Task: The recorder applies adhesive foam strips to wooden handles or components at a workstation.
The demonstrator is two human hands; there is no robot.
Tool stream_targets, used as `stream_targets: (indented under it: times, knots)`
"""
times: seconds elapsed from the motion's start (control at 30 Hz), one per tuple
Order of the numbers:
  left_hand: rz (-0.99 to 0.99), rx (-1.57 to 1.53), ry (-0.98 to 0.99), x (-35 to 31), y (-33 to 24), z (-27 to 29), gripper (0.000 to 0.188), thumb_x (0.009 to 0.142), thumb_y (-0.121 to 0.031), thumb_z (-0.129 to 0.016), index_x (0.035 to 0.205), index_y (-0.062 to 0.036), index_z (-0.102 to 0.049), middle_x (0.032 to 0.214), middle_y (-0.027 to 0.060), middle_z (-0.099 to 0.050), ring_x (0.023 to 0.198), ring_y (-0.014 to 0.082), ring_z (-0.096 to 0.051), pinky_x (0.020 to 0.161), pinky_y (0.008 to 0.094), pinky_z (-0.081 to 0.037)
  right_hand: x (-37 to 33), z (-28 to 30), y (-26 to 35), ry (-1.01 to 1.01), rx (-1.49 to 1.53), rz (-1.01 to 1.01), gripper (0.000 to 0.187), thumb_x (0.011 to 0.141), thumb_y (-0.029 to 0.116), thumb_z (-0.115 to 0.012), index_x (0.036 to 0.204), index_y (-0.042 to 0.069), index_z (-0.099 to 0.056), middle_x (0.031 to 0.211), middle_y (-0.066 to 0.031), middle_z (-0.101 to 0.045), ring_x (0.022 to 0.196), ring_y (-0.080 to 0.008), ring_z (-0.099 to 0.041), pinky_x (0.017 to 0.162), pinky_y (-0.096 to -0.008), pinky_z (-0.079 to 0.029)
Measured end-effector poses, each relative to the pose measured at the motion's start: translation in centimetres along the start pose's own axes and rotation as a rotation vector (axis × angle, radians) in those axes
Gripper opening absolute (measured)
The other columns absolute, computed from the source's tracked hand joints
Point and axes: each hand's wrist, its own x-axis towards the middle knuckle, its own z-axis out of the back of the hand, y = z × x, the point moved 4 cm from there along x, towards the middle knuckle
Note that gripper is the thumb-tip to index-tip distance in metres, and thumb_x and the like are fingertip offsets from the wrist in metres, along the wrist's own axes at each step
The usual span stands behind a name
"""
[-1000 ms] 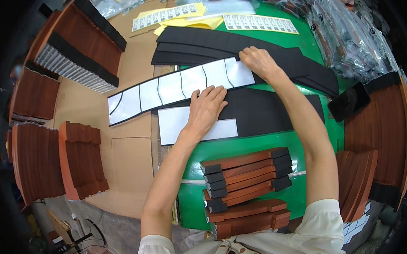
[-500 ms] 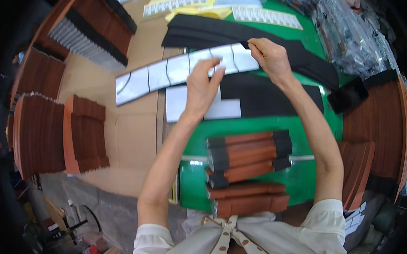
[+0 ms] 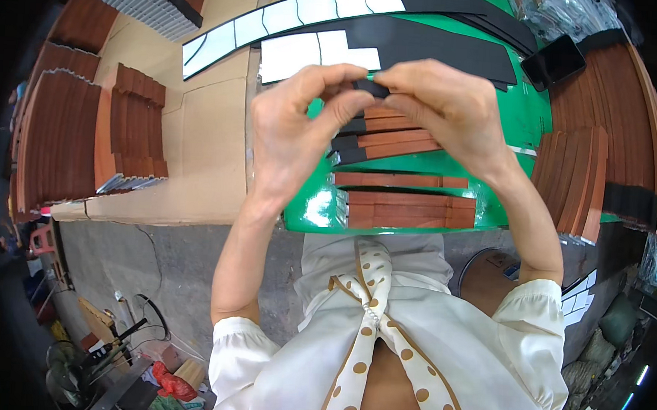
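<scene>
My left hand (image 3: 295,125) and my right hand (image 3: 452,111) meet over the green table. Pinched between both sets of fingertips is a small black piece (image 3: 372,88), mostly covered by the fingers. Beyond them lies a long strip of white segments (image 3: 279,20) divided by dark curved lines. Shorter white pieces (image 3: 295,53) rest below it on black sheets (image 3: 440,51). Under and in front of my hands are reddish-brown, wood-look pieces (image 3: 398,143), several with black ends. More brown pieces (image 3: 410,211) are stacked near the table's front edge.
Stacks of brown slats stand at the left (image 3: 60,143) and right (image 3: 608,108), with another pile (image 3: 136,124) on the cardboard (image 3: 213,136). A dark phone (image 3: 553,62) lies at the right beside clear plastic bags (image 3: 569,17). A round bin (image 3: 488,276) stands below the table edge.
Both hands have come away from the white strip and drawn nearer to me, and now meet around a small black piece. The view has tilted down toward the floor.
</scene>
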Motion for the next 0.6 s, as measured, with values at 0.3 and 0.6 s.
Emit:
stream_targets:
  times: [0.3,0.6]
  knots:
    - [-0.141,0.106,0.002,-7.3,-2.0,0.0,0.040,0.071,-0.006,-0.075,0.108,-0.0013,-0.063,0.106,0.0136,-0.063,0.090,0.0232,-0.064,0.077,0.0319,-0.051,-6.2,-1.2,3.9,0.035,0.158,-0.279,0.024,0.074,-0.001,-0.069,0.097,0.001,-0.066,0.088,-0.0076,-0.065,0.069,-0.0148,-0.064,0.059,-0.0256,-0.055]
    - [0.124,0.219,-0.069,-11.6,5.2,-0.3,0.030,0.077,-0.001,-0.069,0.106,-0.0020,-0.064,0.101,0.0104,-0.063,0.090,0.0201,-0.062,0.078,0.0302,-0.048,-9.7,-5.9,2.2,0.064,0.111,-0.369,0.022,0.071,0.004,-0.072,0.093,0.003,-0.068,0.088,-0.0089,-0.064,0.074,-0.0226,-0.062,0.062,-0.0317,-0.050]
